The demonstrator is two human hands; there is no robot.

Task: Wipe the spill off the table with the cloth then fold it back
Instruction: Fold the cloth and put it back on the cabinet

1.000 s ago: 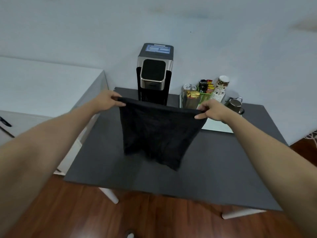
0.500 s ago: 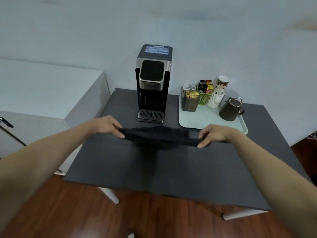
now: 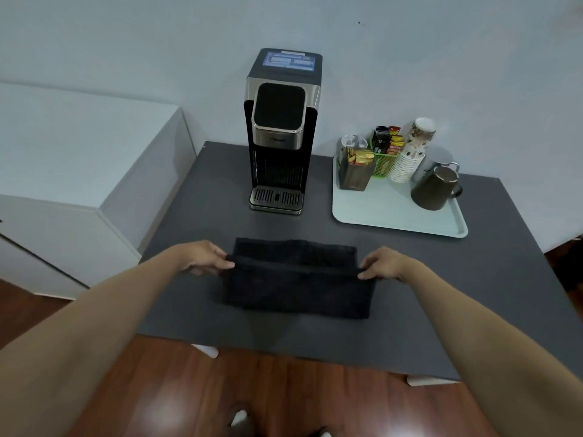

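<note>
At far left, beside the dark grey matte table (image 3: 441, 310), stands a white box-shaped cabinet (image 3: 94, 159), its right face just beside the table's left edge. Reddish-brown wooden floor (image 3: 220, 389) shows below the table's near edge.

Left hand (image 3: 205, 257): fingers closed, pinching the left end of a raised fold in the black terry cloth (image 3: 296, 288). The forearm reaches in from the lower left.

Cloth: lies on the table in the near-centre zone, between the two hands. A narrower band lies flat beyond the pinched ridge; a wider band lies on the near side, its front edge short of the table's near edge. The ridge runs left to right from one hand to the other — whether it is lifted clear of the layer beneath cannot be told.

Behind the cloth, well apart from it, a tall black and brushed-steel hot-drink dispenser (image 3: 280, 137) stands upright near the table's back edge, drip grille facing the camera.

Right hand (image 3: 385, 264): fingers closed, pinching the right end of the same ridge.

Back right: a pale rectangular plastic tray (image 3: 378, 216) carries a green mesh basket of sachets (image 3: 386, 152), a stack of patterned paper cups (image 3: 410, 152) leaning left — and a dark metal jug with handle (image 3: 433, 190) at the tray's right side.
</note>
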